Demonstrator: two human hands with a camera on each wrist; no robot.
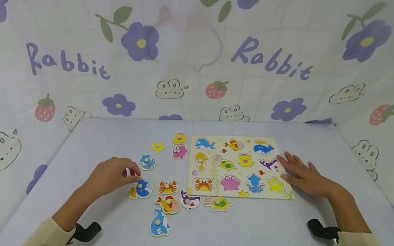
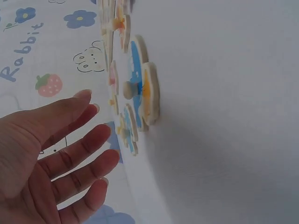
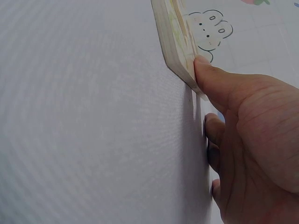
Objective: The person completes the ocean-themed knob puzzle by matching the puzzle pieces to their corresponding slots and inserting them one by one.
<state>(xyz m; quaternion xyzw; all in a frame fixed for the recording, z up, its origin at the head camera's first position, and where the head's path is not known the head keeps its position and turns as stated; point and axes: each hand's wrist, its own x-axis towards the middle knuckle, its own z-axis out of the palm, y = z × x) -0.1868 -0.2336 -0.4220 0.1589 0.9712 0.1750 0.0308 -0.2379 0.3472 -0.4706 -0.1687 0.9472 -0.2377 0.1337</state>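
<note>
My left hand [image 1: 111, 176] hovers over a blue-and-yellow whale puzzle piece [image 1: 144, 188]. In the left wrist view, its fingers are loosely bent and apart from that piece's knob [image 2: 130, 90], with nothing between them. A wooden sea-animal puzzle board [image 1: 248, 140] lies right of the middle of the table. Along the board's right edge rests my right hand [image 1: 308, 177], fingers spread; in the right wrist view its thumb [image 3: 205, 77] touches the board's edge. A knob shows on the seahorse [image 1: 200, 161] on the board.
Left of the board lie a blue octopus-like piece [image 1: 147, 162], a star [image 1: 158, 147], a yellow octopus [image 1: 179, 138] and a pink shell [image 1: 179, 152]. Nearer me are a crab [image 1: 168, 187], fish [image 1: 168, 204], purple whale [image 1: 190, 200], turtle [image 1: 219, 204] and blue dolphin-like piece [image 1: 161, 223].
</note>
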